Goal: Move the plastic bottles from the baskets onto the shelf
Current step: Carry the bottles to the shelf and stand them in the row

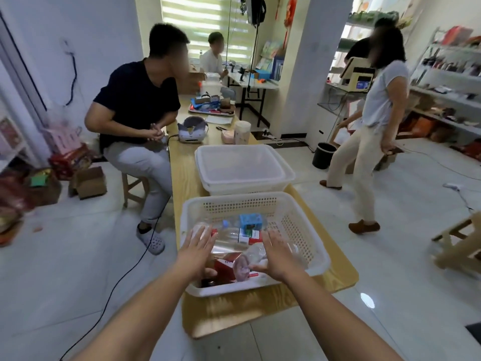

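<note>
While both bare forearms reach forward over the near end of the wooden table (260,311), the person's hands sit low inside a white perforated basket (311,230). The left hand (199,247) is flat with its fingers straight and together, held over the left side of the basket, where the rounded end of a clear bottle (199,227) shows just past the fingertips. The right hand (279,256) is also uncurled, fingers spread and thumb stretched out toward the left; it lies over a clear plastic bottle (247,261) that rests on its side near the basket's middle. Whether the palm touches that bottle cannot be told, and neither hand grips anything. A third clear bottle with a pale blue cap (229,231) lies farther back. Red cartons (226,264) and a blue box (250,220) lie among the bottles. Just behind the basket stands a white plastic tub (260,185), and beyond that a headset (192,131). A person in a dark shirt (135,100) sits at the table's left side; another person (377,105) stands on the right, near open shelves (447,74).
</note>
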